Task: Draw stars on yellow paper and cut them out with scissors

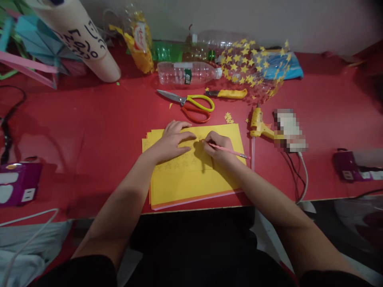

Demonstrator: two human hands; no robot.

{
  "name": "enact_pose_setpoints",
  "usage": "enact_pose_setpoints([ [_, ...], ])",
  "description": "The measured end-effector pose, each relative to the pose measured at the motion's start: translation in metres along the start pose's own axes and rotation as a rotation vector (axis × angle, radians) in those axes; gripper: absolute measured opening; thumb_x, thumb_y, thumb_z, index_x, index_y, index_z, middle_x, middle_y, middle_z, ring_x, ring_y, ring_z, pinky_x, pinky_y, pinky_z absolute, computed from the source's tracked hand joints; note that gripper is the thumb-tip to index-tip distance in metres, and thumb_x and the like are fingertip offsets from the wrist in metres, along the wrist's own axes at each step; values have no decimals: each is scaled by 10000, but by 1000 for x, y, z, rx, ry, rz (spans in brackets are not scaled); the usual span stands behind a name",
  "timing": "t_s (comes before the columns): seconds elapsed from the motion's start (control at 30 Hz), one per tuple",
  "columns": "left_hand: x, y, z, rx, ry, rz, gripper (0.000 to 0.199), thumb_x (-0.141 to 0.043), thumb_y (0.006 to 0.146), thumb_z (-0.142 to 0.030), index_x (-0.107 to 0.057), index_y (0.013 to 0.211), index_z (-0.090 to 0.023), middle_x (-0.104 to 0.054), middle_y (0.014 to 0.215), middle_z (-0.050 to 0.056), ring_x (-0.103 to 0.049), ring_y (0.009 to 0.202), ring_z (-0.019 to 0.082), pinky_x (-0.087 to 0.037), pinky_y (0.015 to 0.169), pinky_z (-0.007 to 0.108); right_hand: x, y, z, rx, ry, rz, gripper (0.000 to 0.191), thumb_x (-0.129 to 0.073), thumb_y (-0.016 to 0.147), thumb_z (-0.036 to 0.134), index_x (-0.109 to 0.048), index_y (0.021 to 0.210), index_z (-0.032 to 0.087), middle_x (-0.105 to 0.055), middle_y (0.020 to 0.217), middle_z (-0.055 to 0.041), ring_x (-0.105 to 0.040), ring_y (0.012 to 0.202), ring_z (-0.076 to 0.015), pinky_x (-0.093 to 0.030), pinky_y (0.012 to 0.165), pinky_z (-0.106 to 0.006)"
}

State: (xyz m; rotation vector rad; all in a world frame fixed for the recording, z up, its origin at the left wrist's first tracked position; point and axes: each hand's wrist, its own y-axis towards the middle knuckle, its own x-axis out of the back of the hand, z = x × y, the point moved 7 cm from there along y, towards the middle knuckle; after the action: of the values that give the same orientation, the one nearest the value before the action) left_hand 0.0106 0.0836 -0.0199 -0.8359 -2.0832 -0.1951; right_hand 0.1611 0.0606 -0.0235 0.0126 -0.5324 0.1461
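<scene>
Red covers the table, which runs back to a pale grey wall. Yellow paper lies near the front edge of the table, straight before the person, in a slightly uneven stack with orange and pink edges showing beneath it along the near side. Faint pencil marks run in rows across its upper half, shaped like small pointed stars, and a thin line crosses below them.

The left hand lies palm down on the upper left part of the paper, fingers spread apart, thumb held away from them. The right hand is curled, pinching a pink pencil between thumb and fingers near its point; the rubber end slants toward the lower right. Beyond the paper lie scissors with blades parted a little, a yellow knife and a small heap of yellow stars. To the right is a glue gun.

Shadow and fingers hide the pencil's tip, so I cannot tell whether it touches the paper. Many marks are too faint to read, some covered by the left hand. Pixels blur a pale object beside the glue gun. Purple boxes are cut off at both sides.
</scene>
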Motion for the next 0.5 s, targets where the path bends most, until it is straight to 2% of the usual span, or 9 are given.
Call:
enact_pose_setpoints([
  [0.3, 1, 0, -1, -12, -8, -11, 322, -582, 860, -306, -667, 1160, -229, -450, 1446, 102, -352, 1386, 314, -189, 1218, 563, -2, 0, -1, -3, 14, 6, 116, -540, 753, 319, -505, 699, 222, -532, 606, 13, -447, 560, -126, -329, 530, -253],
  [0.5, 0, 0, 1, -7, -23, -7, 324, -579, 862, -328, -660, 1165, -246, -437, 1454, 82, -320, 1416, 316, -102, 1237, 577, 1, 6, -10, 23, 98, -21, 144, -559, 755, 306, -465, 677, 230, -468, 553, 43, -371, 510, -112, -288, 498, -253],
])
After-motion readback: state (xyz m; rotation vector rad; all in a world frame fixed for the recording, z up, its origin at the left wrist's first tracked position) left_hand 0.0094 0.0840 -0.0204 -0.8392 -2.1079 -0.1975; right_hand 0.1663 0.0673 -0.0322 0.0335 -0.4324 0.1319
